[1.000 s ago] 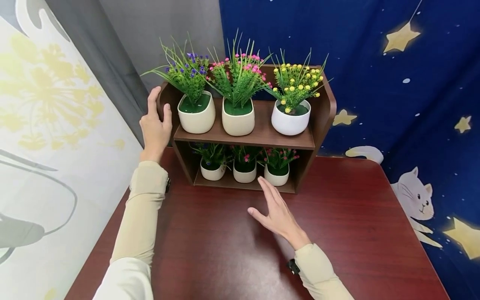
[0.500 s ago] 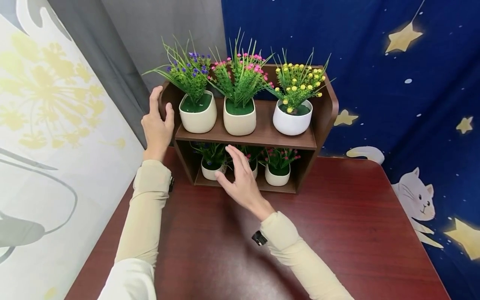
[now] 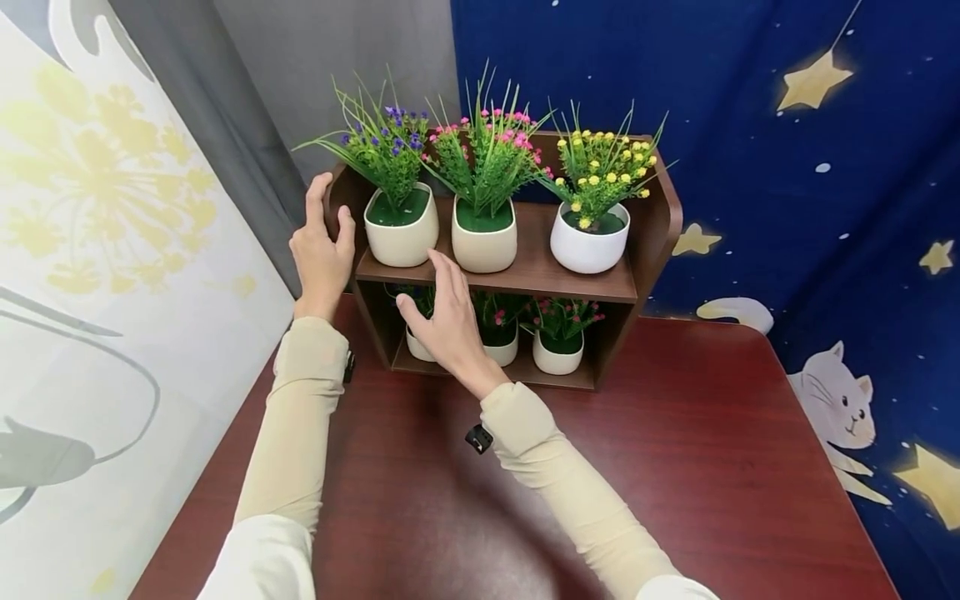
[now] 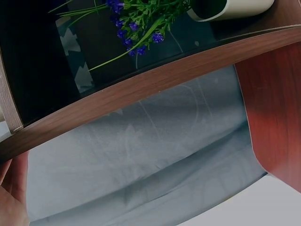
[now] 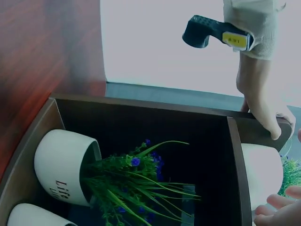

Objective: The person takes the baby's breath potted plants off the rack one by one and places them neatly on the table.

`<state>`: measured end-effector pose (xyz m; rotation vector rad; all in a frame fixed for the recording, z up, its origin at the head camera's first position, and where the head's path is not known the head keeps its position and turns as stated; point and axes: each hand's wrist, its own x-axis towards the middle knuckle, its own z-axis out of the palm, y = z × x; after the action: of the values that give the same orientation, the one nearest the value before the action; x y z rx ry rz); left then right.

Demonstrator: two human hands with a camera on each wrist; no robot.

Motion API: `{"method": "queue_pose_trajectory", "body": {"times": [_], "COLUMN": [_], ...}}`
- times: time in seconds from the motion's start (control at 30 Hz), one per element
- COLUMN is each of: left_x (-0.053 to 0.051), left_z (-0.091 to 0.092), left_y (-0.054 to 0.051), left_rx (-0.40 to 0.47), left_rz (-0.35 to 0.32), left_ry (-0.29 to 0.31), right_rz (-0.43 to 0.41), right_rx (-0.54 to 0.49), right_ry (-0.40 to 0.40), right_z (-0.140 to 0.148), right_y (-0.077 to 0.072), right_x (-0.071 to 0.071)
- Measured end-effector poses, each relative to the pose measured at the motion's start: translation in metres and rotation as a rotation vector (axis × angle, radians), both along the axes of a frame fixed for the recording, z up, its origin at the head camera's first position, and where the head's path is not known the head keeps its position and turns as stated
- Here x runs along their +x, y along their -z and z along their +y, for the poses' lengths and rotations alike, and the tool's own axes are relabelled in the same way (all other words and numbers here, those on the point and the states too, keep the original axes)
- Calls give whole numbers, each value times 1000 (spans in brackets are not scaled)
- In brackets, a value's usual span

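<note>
A brown two-tier wooden shelf (image 3: 534, 237) holds potted flowers on both levels. My left hand (image 3: 321, 258) grips its left side panel near the top; in the right wrist view the thumb of that left hand (image 5: 263, 110) hooks over the panel's edge. Spread and holding nothing, my right hand (image 3: 448, 321) is at the shelf's front left. Its fingertips are close to the cream pot with purple flowers (image 3: 402, 242) on the upper level; whether they touch, I cannot tell. The right hand partly hides the lower left pot (image 3: 418, 346).
Up top are a pink-flowered pot (image 3: 485, 250) and a white pot with yellow flowers (image 3: 590, 250). Beneath them sit two more cream pots, the right one (image 3: 557, 360) in full view. The shelf stands on a dark red table (image 3: 675, 467) before a blue curtain (image 3: 750, 217).
My right hand has moved left and upward from the lower level's front to the upper left pot. The left hand has kept its place on the side panel.
</note>
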<state>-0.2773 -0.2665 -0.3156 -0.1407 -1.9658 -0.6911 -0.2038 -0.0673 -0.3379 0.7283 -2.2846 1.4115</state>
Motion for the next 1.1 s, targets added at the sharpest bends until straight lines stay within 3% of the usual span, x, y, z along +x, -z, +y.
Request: {"method": "queue_pose_trajectory", "body": {"times": [0.3,0.47,0.73,0.93,1.1], "left_x": [-1,-1,-3,0,1], "left_z": [0,1,-1,1,5], "left_y": [0,2,0,1,3], "left_rx": [3,4,10,23,34], "left_rz": [-6,-9,19,-22,-41], "left_ry": [-11,-3,-10,-6,-14], "right_rz": [58,42,-69,-170,-206], "right_rx": [-13,-18,-63,-78,-28], "right_ry": [118,190,412,606,640], "right_z": [-27,-40,-69,-86,-88], "right_y": [-9,-7,-15,-20,-22], "right_x": [-27,-35,-40,-45,-49]}}
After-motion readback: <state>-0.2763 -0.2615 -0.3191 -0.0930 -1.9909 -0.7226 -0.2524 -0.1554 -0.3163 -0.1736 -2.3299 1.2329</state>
